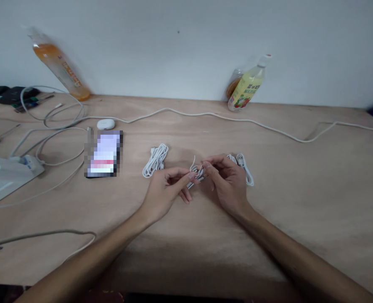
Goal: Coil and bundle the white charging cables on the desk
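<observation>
Near the middle of the wooden table, my left hand (169, 189) pinches a small white cable bundle (199, 171) between thumb and fingers. My right hand (227, 181) is closed on the other side of it, fingertips at a thin white strand. One loose end of a strand sticks up between the hands. A coiled white cable (156, 160) lies just beyond my left hand. Another coiled white cable (245, 169) lies beyond my right hand, which partly hides it.
A phone (104, 153) and a white earbud case (106, 124) lie on the left. Bottles (62, 69) (247, 86) lean against the wall. A long white cord (208, 113) crosses the table (315, 189). A power strip (9, 174), wires and screwdrivers are at far left.
</observation>
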The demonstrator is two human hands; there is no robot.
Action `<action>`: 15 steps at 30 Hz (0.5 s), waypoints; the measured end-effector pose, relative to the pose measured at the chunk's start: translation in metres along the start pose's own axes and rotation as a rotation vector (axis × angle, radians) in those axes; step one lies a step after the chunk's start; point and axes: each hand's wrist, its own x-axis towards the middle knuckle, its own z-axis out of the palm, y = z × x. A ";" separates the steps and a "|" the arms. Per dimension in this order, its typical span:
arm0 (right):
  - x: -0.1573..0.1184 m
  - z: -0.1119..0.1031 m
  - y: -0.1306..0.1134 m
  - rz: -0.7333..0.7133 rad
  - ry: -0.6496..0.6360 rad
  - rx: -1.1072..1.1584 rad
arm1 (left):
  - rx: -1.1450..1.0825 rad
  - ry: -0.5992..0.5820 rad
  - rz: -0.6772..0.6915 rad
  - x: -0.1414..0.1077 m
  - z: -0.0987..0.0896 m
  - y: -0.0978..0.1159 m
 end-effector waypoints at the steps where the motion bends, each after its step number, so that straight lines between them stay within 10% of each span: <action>1: 0.000 0.000 0.001 0.004 0.002 0.018 | -0.007 0.000 0.008 0.000 0.000 0.000; 15: 0.002 -0.001 -0.002 0.022 -0.028 0.033 | -0.040 0.039 0.013 0.003 -0.001 0.000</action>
